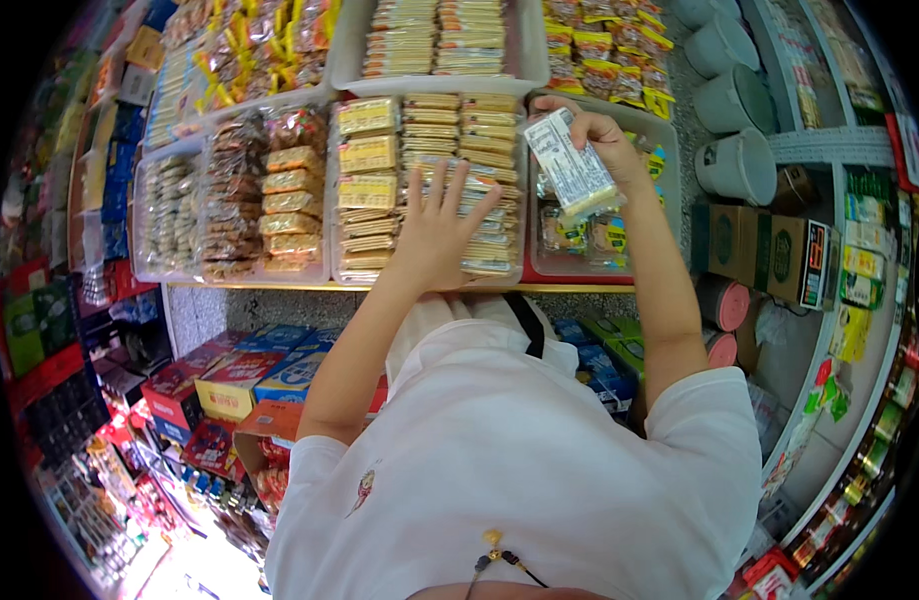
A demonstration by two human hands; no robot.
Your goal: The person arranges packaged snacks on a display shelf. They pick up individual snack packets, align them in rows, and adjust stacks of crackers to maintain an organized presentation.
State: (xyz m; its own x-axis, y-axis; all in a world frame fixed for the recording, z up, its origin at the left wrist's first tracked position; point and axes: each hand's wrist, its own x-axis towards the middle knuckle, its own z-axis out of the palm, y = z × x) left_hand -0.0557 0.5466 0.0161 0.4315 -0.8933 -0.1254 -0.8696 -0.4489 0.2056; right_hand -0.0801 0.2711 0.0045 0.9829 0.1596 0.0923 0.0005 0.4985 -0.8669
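My left hand [440, 236] lies with spread fingers on the rows of thin wrapped snack packets [493, 217] in a clear plastic bin [521, 259]. In my right hand [605, 142] is a flat packet of pale biscuits or crackers [572, 165], its printed side up, held by the upper end above the bin on the right [579, 270]. That bin holds small clear packs with yellow and blue labels [608, 234]. Yellow-labelled packets [368, 154] fill the left row of the middle bin.
Left of the middle bin, another clear bin [298, 279] holds dark and golden wrapped snacks. Behind are a bin of stick-like packets [530, 45] and yellow-and-red packets [613, 56]. White buckets [737, 166] and cardboard boxes [778, 251] stand at the right. Colourful cartons [238, 371] sit below the shelf edge.
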